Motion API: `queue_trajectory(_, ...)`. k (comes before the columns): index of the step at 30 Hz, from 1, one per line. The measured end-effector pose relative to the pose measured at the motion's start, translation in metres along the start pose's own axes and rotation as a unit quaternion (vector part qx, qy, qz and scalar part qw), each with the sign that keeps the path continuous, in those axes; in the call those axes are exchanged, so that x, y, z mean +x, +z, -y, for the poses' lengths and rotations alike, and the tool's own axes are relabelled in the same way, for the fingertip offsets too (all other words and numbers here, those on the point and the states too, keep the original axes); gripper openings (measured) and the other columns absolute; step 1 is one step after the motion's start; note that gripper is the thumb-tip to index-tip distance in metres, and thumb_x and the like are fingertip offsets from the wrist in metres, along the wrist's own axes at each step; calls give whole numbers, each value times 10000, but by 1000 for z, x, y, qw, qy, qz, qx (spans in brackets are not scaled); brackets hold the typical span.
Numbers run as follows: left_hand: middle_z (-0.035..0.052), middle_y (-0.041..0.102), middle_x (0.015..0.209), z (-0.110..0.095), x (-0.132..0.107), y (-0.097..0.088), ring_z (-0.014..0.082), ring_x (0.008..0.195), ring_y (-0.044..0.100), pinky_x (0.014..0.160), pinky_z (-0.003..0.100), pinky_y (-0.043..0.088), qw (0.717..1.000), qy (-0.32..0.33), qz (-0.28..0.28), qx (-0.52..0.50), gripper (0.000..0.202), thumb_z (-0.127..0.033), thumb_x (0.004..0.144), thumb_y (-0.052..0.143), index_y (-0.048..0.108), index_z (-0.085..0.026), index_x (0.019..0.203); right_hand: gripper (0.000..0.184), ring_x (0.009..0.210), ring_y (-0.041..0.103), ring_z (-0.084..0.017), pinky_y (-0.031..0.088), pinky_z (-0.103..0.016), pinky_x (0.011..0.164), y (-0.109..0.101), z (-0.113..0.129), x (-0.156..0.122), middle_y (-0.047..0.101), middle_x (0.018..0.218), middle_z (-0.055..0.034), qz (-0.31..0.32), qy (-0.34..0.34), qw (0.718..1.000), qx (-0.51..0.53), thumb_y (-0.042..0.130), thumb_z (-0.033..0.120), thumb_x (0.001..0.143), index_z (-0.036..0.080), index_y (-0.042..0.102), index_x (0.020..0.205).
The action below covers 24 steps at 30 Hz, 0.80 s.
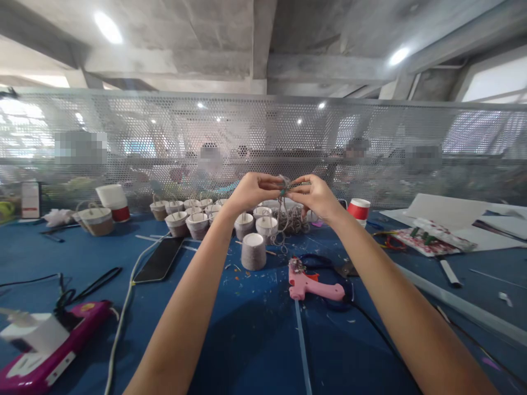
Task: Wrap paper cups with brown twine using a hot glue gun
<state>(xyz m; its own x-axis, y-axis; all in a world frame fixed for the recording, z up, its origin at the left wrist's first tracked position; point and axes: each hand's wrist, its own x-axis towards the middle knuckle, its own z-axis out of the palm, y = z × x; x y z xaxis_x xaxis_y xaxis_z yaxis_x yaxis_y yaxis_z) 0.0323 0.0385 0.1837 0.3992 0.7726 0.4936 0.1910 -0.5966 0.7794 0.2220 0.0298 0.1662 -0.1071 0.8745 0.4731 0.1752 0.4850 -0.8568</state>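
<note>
A pink glue gun (317,288) lay between the forearms (185,307), overlapping blue-handled scissors (346,269); just beside it, a clear strip (302,345) ran toward the near edge. Beyond these, the left hand (255,191) and right hand (318,196) pinched greyish twine (284,188) between their fingertips, raised over the far middle of the tabletop (247,351), in front of a tangle of cord (300,219). The left arm hid part of the clustered small pots (197,226): more than ten, exact number unclear. One upturned pot (253,253) stood nearer. There were two red-and-white containers (359,211), one far left, one far right, plus one black flat device (160,261) and one magenta power strip (88,334) on the left. The tabletop was blue, strewn with scraps (236,269); behind it rose a perforated screen (263,131) under a concrete ceiling (214,33) with two bright lamps (108,27)
</note>
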Motion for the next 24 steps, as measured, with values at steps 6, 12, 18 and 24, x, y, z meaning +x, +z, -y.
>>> queue_trajectory(6, 131, 749, 982, 1, 1, -1, 216, 904, 707, 785, 309, 564, 1000, -5, -17, 22, 432, -152, 666, 717, 678, -91, 1092, 400, 570, 591, -136, 469, -223, 327, 1, 2, -2, 667, 872, -49, 10, -2, 1000, -6, 725, 213, 662, 222, 428, 929)
queue_trajectory(12, 105, 751, 855, 4, 1, -6, 203, 786, 695, 659, 288, 541, 993, -2, -71, 94, 441, -158, 612, 701, 683, -111, 1051, 367, 533, 539, -103, 450, -212, 331, -2, 0, -1, 648, 897, -28, -22, -38, 998, -38, 710, 236, 654, 224, 425, 885)
queue_trajectory(18, 75, 709, 821, 12, 2, -19, 170, 738, 667, 676, 288, 537, 984, 11, -137, 109, 385, -173, 599, 670, 666, -107, 978, 342, 511, 499, -82, 412, -196, 328, -8, -4, 2, 630, 910, -21, -51, -55, 997, -33, 691, 267, 662, 227, 426, 874)
queue_trajectory(24, 38, 635, 734, 18, 2, -34, 164, 688, 675, 690, 312, 561, 986, -13, -167, -6, 311, -159, 628, 631, 638, -104, 934, 300, 428, 398, -52, 360, -210, 296, -10, -4, 3, 597, 874, 3, -33, -33, 999, -17, 650, 236, 669, 230, 428, 870)
